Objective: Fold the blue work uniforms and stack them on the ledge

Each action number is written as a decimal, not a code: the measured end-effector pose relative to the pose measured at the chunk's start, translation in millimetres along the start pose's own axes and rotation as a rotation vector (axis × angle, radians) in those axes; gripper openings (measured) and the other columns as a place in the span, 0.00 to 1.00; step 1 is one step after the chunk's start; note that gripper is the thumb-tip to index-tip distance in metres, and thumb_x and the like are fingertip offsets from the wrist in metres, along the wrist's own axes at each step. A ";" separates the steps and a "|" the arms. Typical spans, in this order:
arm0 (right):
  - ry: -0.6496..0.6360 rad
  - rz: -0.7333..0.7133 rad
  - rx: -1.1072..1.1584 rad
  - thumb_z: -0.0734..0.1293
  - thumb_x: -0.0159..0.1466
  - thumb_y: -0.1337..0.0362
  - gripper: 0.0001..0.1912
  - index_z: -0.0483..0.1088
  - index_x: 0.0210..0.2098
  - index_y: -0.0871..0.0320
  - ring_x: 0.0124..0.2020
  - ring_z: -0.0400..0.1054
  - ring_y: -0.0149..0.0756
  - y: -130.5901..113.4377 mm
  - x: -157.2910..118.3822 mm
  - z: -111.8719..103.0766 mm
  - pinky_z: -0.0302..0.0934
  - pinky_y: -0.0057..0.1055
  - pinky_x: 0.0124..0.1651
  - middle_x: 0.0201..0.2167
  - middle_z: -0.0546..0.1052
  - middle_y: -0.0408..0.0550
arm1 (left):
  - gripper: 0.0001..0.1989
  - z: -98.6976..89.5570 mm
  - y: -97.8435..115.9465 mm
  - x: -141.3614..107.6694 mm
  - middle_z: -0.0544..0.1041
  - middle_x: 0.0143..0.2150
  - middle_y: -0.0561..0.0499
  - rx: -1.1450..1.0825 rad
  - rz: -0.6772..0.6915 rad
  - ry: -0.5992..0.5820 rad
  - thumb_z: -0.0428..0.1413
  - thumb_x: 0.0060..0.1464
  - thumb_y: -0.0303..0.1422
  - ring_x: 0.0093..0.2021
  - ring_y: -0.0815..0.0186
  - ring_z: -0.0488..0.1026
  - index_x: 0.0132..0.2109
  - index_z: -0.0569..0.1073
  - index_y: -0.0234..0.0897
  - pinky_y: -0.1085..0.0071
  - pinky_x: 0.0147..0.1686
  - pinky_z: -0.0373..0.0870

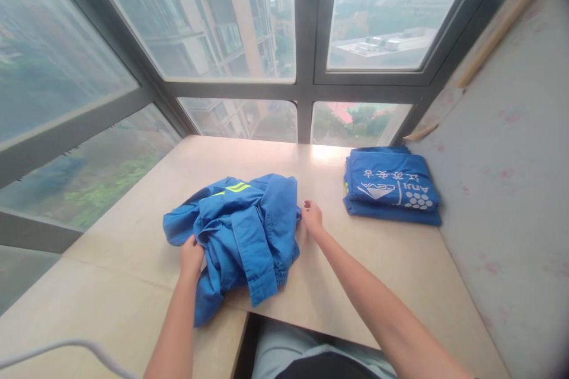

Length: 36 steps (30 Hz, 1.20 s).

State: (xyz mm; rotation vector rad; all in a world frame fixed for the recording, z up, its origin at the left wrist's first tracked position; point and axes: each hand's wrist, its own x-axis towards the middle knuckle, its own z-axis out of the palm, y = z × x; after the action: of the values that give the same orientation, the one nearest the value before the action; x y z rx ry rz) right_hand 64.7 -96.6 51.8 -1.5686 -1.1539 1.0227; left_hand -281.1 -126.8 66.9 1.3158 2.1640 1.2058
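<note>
A crumpled blue work jacket (249,231) with yellow-green reflective stripes lies on the pale wooden tabletop (338,272). One sleeve folds across its front, and an elastic-gathered edge shows at the lower right. My left hand (191,254) grips the cloth at the jacket's left side, its fingers partly hidden by folds. At the right edge, my right hand (312,216) pinches a bit of the fabric between thumb and fingers.
Folded blue garments (391,183) with white printed lettering are stacked at the back right, near the patterned wall (502,189). Grey-framed windows (306,41) rise behind and to the left. A white cable (66,343) crosses the lower left corner.
</note>
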 end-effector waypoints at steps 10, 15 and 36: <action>-0.254 -0.449 -0.385 0.71 0.59 0.54 0.34 0.64 0.61 0.59 0.54 0.64 0.50 -13.3 -107.1 71.7 0.63 0.45 0.56 0.55 0.70 0.59 | 0.10 18.1 51.8 -83.8 0.76 0.37 0.50 0.038 0.425 0.054 0.54 0.59 0.37 0.32 0.65 0.72 0.41 0.76 0.38 0.69 0.36 0.72; -0.336 -0.294 -0.432 0.65 0.61 0.66 0.15 0.76 0.46 0.56 0.44 0.70 0.42 -1.2 -92.6 69.8 0.64 0.35 0.47 0.43 0.77 0.51 | 0.14 48.5 39.6 -120.9 0.79 0.36 0.50 0.008 0.259 -0.195 0.51 0.63 0.41 0.33 0.63 0.76 0.46 0.76 0.39 0.69 0.36 0.74; -0.696 0.025 0.313 0.68 0.56 0.59 0.13 0.79 0.37 0.60 0.28 0.64 0.29 -20.2 -28.9 12.8 0.56 0.24 0.31 0.29 0.77 0.43 | 0.16 57.8 90.2 -110.5 0.80 0.44 0.45 -0.031 0.340 -0.365 0.57 0.56 0.42 0.41 0.58 0.78 0.48 0.77 0.38 0.63 0.44 0.75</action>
State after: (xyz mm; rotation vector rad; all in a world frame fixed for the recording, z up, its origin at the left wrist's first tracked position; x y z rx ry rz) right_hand 41.7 -119.1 71.1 -0.9967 -1.3365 1.7500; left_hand -136.1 -172.8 90.0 1.7840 1.7075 1.0062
